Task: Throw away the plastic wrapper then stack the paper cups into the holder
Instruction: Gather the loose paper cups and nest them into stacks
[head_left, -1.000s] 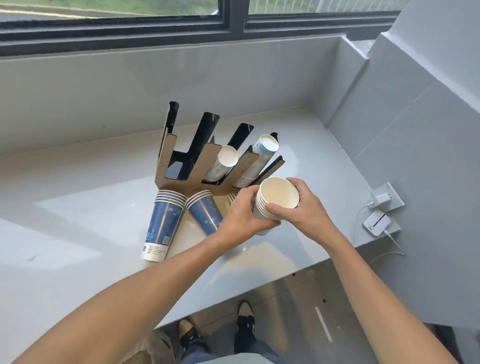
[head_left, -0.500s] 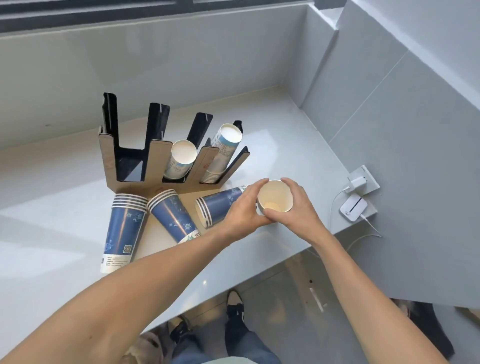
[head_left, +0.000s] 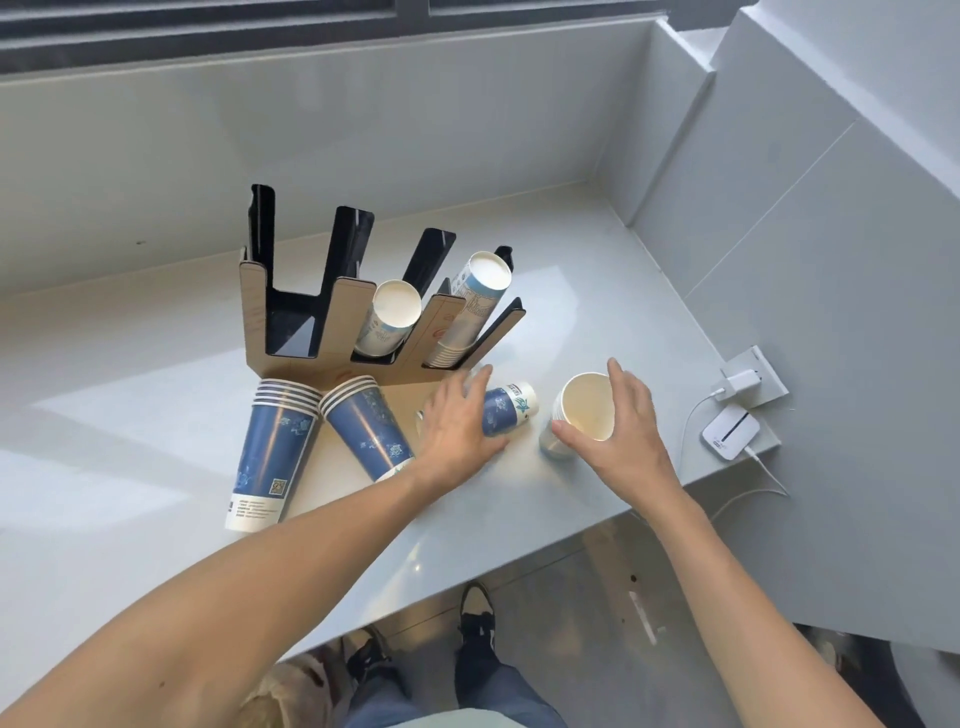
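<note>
Resting on the pale grey glossy counter (head_left: 156, 519), the left hand (head_left: 457, 431) lies palm down over a blue-and-white stack of paper cups lying on its side (head_left: 506, 413), fingers curled loosely across it, though a firm grasp cannot be told; at three o'clock from it, the right hand (head_left: 618, 441) is spread loose around the rim of an upright white-lined stack of paper cups (head_left: 579, 415), thumb and fingers touching or just beside the rim; at nine o'clock of the left hand lie two more blue stacks on their sides, the nearer short one (head_left: 369, 431) and the longer one (head_left: 272, 457); beyond, at twelve o'clock, stands the brown-and-black slotted cup holder (head_left: 306, 332), its two right slots holding tilted cup stacks (head_left: 389, 322); far at three o'clock a white charger (head_left: 737, 384) sits plugged at the counter edge.
</note>
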